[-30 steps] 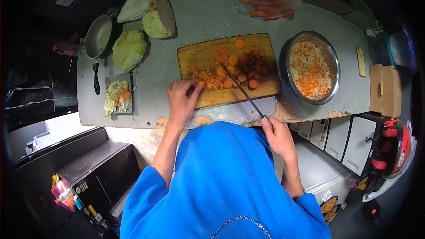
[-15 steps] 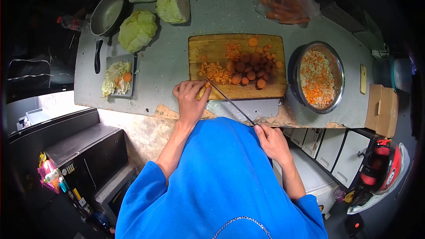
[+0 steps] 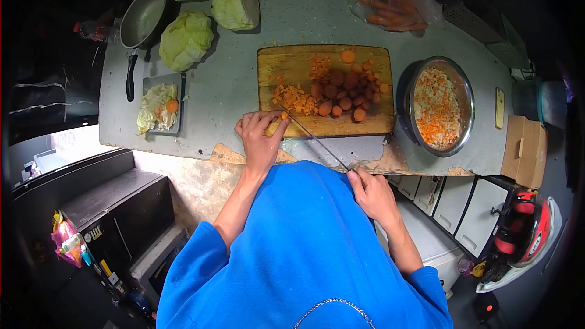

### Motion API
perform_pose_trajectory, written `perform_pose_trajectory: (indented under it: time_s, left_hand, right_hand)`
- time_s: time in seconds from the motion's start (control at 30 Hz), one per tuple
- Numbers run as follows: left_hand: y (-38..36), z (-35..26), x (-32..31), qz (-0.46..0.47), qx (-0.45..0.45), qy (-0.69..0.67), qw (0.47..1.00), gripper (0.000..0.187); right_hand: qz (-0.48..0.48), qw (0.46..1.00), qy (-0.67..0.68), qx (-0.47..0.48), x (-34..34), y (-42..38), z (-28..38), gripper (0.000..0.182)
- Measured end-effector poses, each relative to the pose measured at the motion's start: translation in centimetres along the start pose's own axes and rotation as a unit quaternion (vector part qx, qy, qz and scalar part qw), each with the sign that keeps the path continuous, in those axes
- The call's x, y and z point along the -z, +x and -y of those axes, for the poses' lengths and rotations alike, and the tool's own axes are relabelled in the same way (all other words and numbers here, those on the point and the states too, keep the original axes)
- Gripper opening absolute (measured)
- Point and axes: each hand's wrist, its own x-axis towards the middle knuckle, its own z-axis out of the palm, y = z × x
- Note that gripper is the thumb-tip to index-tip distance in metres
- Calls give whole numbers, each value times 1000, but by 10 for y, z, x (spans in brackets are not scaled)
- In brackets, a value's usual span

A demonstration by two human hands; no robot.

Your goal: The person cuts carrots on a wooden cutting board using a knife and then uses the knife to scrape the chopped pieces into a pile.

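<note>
My left hand (image 3: 261, 136) is at the near left edge of the wooden cutting board (image 3: 365, 127), its fingertips closed on a small piece of carrot (image 3: 284, 115). My right hand (image 3: 370, 191) grips the handle of a knife (image 3: 317, 140), whose blade slants up and left so that its tip lies by that piece. Just beyond the tip is a heap of diced carrot (image 3: 295, 99). Right of it are several carrot slices (image 3: 345, 103), and a smaller diced pile (image 3: 320, 67) sits farther back.
A metal bowl (image 3: 470, 109) of chopped carrot and pale bits stands right of the board. On the left are a tray (image 3: 177, 123) with cabbage scraps, a cabbage (image 3: 186, 40) and a frying pan (image 3: 144, 18). A plastic bag of carrots (image 3: 393, 9) lies at the back.
The fingers of my left hand have shifted slightly, and more of the orange carrot piece shows at their tips. The knife stays at nearly the same slant in my right hand.
</note>
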Motion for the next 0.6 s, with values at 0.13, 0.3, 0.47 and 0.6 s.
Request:
perform_pose_trajectory:
  time_s: [0.13, 0.3, 0.47, 0.6]
  left_hand:
    - [0, 1, 0, -1, 1, 2, 1000, 23]
    - [0, 3, -1, -2, 0, -2, 1000, 22]
    - [1, -1, 1, -16, -12, 19, 1000, 22]
    - [0, 1, 0, -21, -21, 21, 999, 23]
  right_hand:
    - [-9, 1000, -9, 3, -3, 1, 0, 45]
    - [-13, 999, -37, 3, -6, 2, 1, 44]
    - [-3, 999, -50, -8, -14, 5, -1, 45]
    - [-15, 998, -51, 32, -14, 11, -9, 45]
